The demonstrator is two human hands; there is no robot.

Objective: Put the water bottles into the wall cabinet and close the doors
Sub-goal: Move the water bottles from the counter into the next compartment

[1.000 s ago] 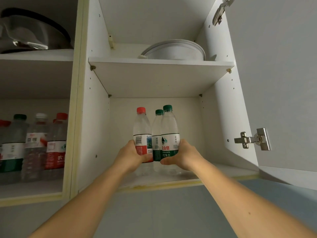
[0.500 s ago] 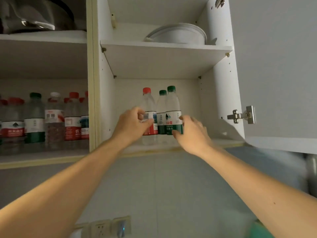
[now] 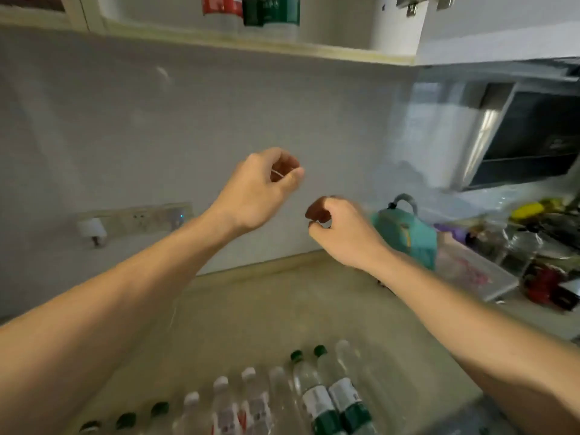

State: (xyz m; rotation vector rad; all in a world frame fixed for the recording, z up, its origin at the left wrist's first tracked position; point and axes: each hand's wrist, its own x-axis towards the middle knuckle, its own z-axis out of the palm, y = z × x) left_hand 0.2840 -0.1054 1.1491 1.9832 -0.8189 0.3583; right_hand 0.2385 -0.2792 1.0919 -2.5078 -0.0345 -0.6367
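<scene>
- Head view: my left hand (image 3: 254,196) is raised in front of the wall (image 3: 157,120), above the counter (image 3: 266,309). Its fingers are curled loosely, thumb near the fingertips, and it holds nothing.
- My right hand (image 3: 342,233) is just beside it, a little lower and apart from it. Its fingers are curled inward in the same loose way, and it too holds nothing.
- Bottles in the cabinet (image 3: 251,11): three stand together on the bottom shelf at the top edge of the frame. One has a red label, two have green labels. Only their lower parts show.
- Cabinet (image 3: 282,50): its pale bottom edge runs across the top of the frame. The door (image 3: 502,26) at right stands open, with a metal hinge (image 3: 420,3) visible.
- Bottles on the counter (image 3: 317,397): a row stands along the bottom edge, below both forearms. Caps are green and white; two at the right end of the row carry green and white labels.
- A socket strip (image 3: 135,218) is on the wall to the left, with a white plug in it.
- A teal bag (image 3: 405,237) sits on the counter behind my right wrist.
- A range hood (image 3: 518,136) hangs at right, with blurred clutter below it that I cannot identify.
</scene>
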